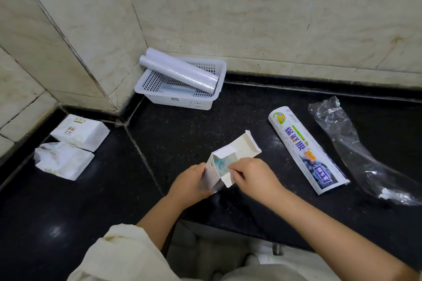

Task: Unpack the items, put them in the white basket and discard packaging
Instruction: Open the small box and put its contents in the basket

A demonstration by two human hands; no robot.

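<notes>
- Above the near edge of the black countertop (pixel 68 212), a small white carton (pixel 228 162) is held between both hands, its end flaps folded open and its top tilted away from the person; the outer faces are white with pale print, the inside is plain cream card, and something bluish is seen in the opening.
- Left hand (pixel 189 185): fingers are curled round the carton's lower left side, gripping it.
- Right hand (pixel 253 178): thumb and fingertips are pinched at the open mouth of the carton, on or just beside one flap; which exactly cannot be told.
- White basket (pixel 159 96): a perforated plastic tray is set in the far corner against the tiled wall (pixel 251 7). Two unwrapped rolls of clear film (pixel 180 70) are laid slanting across it, their upper ends resting on the far rim, and a flat pale-blue item is seen on the floor beneath them.
- Printed wrapper (pixel 308 153): a rolled paper sleeve with a blueberry picture and bold characters is laid on the counter to the right of the hands.
- Clear plastic bag (pixel 356 150): crumpled, empty-looking, it is lying just beyond the wrapper at far right.
- Two white soft packs (pixel 68 148): placed side by side at far left, well apart from the carton, with small printed marks on them.
</notes>
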